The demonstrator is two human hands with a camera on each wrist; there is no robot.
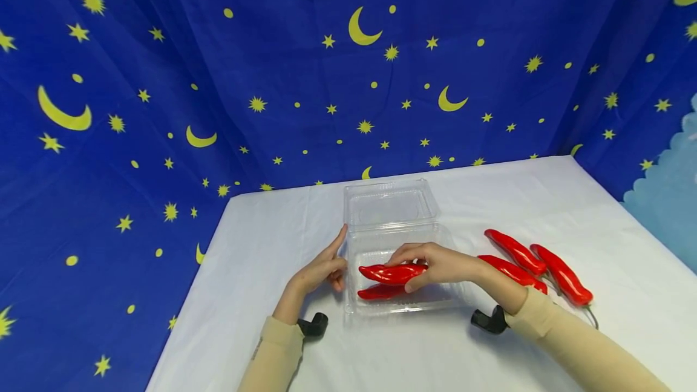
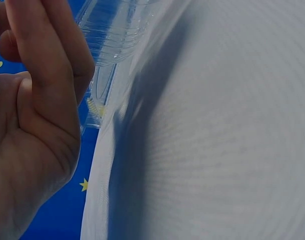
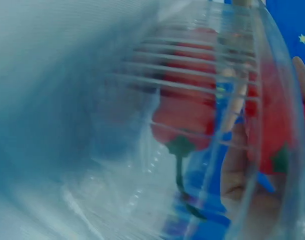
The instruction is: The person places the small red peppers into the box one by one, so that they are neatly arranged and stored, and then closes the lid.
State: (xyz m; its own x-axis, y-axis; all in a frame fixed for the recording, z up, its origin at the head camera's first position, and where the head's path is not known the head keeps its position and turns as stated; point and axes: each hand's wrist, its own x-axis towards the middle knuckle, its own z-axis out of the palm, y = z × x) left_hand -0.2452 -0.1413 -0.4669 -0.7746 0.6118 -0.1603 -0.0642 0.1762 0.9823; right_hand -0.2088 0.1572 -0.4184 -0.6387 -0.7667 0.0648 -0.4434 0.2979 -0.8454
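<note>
A clear plastic clamshell box (image 1: 354,307) stands with its lid (image 1: 389,203) folded back toward the far side. Over its base, my right hand (image 1: 438,264) grips a red chili pepper (image 1: 394,274) between thumb and fingers. Just below and nearer to me, another red pepper (image 1: 378,292) lies in the box; its green cap and stem (image 3: 180,146) show through the box wall in the right wrist view. My left hand (image 1: 318,272) is at the box's left side, index finger extended to the rim near the hinge, the other fingers loosely bent.
Right of the box, three more red peppers lie on the white tablecloth: one at the back (image 1: 514,250), one partly behind the right forearm (image 1: 517,272), one farther right (image 1: 563,274). Black wrist mounts (image 1: 313,324) jut from both wrists. A blue star-patterned curtain (image 1: 305,65) hangs behind.
</note>
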